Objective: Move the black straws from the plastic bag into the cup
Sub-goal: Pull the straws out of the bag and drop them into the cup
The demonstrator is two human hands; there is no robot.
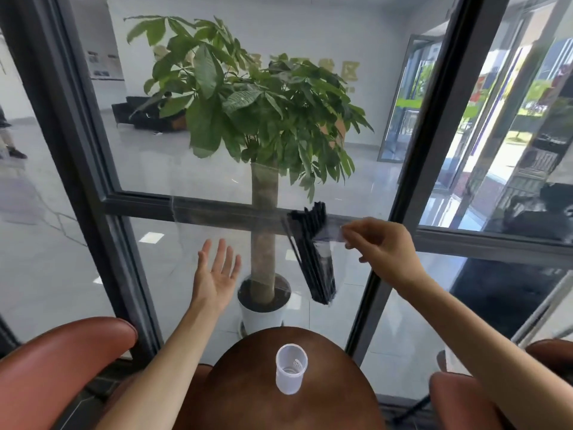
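Up in the air, the right hand [383,249] pinches the top edge of the clear bag [325,243] between thumb and fingertips, so the bag hangs free below and to the left of the grip. The straws [313,252], a black bundle, sit inside it on a slant, their upper ends poking past the bag's mouth above the pinch and their lower ends weighing down its bottom; holding it by one edge likely keeps the mouth open for a reach. Further left of the grip, the left hand [217,271] hangs in the air with palm up and fingers spread, holding nothing, seemingly poised to take the straws. Well below the grip, the cup [291,369] stands upright and empty on the round brown table [248,392], waiting for them.
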